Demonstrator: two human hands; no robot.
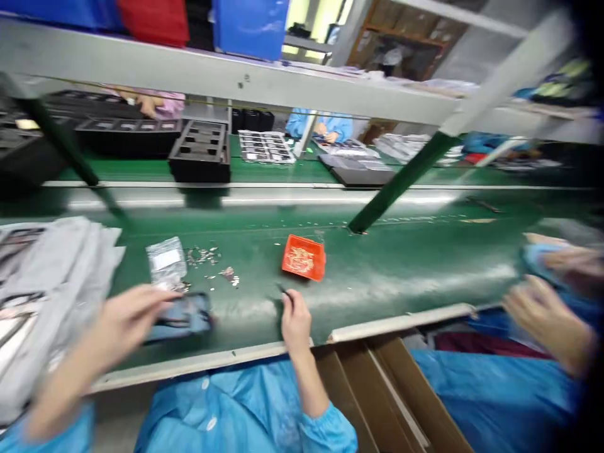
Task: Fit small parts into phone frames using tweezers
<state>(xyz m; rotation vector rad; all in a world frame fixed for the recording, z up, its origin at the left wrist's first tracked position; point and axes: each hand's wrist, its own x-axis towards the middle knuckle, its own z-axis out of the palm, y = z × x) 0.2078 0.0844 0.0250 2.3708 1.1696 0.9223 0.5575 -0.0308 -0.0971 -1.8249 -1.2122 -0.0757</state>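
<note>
My left hand (pixel 125 318) rests on the green work surface (pixel 401 264), its fingers closed on a dark flat part (pixel 182 314) that is blurred by motion. My right hand (pixel 295 318) is pinched shut on thin black tweezers (pixel 284 292). Just beyond the tweezers sits a small orange tray (pixel 303 257) with tiny parts in it. A clear plastic bag (pixel 165 261) and a scatter of small metal pieces (pixel 207 258) lie beyond my left hand.
A pile of grey bags (pixel 51 283) lies at the left. A co-worker's hands (pixel 542 308) work at the right. Black trays (pixel 201 151) and part trays (pixel 264 146) sit across the belt. A green post (pixel 401 182) slants down. A cardboard box (pixel 377 390) stands below the edge.
</note>
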